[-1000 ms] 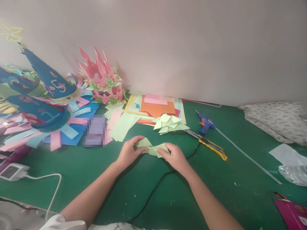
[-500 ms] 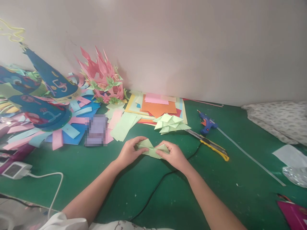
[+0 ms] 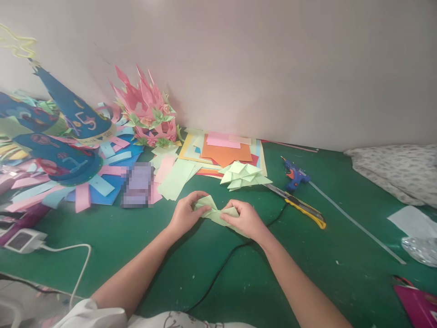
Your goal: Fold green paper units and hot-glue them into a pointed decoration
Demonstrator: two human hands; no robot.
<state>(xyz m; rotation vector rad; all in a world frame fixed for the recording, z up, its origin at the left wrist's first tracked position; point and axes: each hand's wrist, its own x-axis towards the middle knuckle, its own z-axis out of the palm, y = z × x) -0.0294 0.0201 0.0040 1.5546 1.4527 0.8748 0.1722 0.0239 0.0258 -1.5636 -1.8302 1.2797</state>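
Nearest us, over a green surface (image 3: pixel 177 273), the left hand (image 3: pixel 186 213) and right hand (image 3: pixel 246 220) pinch opposite ends of a folded green paper (image 3: pixel 214 215) between their fingers. Its long axis runs crosswise, the right end slanting towards us; both hands touch it. Beyond, we see pointed pale-green pieces (image 3: pixel 243 174), then a pink paper crown (image 3: pixel 150 102).

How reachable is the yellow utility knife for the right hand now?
Probably yes: the utility knife lies to its right, only tabletop and a thin black cable between. But the right hand is pinching folded green paper, so it likely must let go first.
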